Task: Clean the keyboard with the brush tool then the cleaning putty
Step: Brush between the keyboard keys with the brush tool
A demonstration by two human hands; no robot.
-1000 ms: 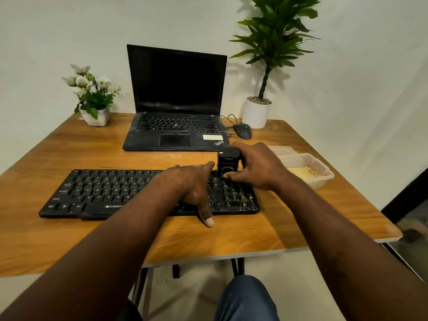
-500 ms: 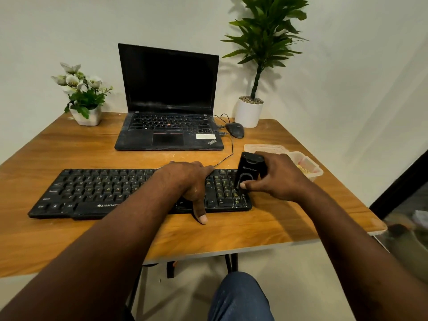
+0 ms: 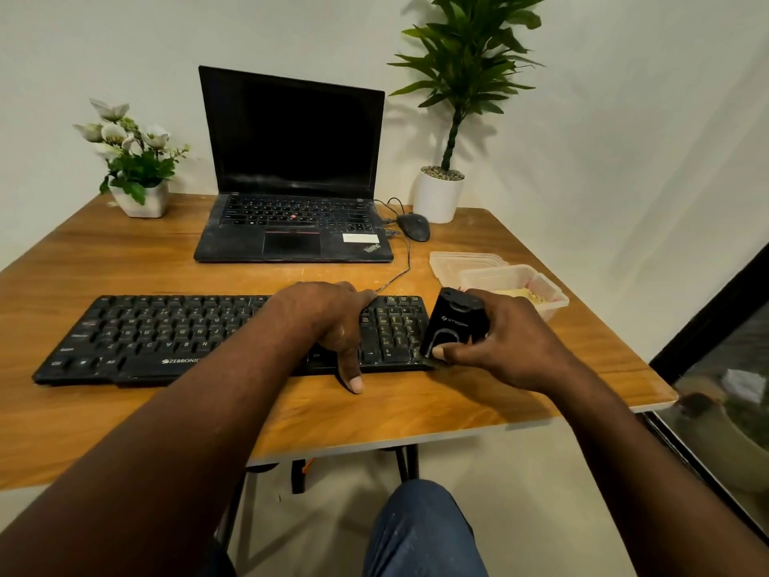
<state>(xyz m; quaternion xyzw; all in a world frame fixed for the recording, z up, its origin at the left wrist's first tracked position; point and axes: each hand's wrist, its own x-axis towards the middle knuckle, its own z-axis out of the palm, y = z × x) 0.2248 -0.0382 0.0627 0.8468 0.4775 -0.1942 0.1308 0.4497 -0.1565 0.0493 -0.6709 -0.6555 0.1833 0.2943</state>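
Head view, right of centre: our right hand [image 3: 514, 347] is curled round the brush tool [image 3: 453, 326] at the right end of the keyboard [image 3: 166, 335]; we judge it light, rigid and smooth, best gripped by its sides; our left hand [image 3: 328, 322] lies flat on the keys.

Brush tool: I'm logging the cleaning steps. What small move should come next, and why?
Probably sweep the brush tool leftward over the number pad: the right hand grips it at the right end of the keyboard, and the left hand rests on its keys.
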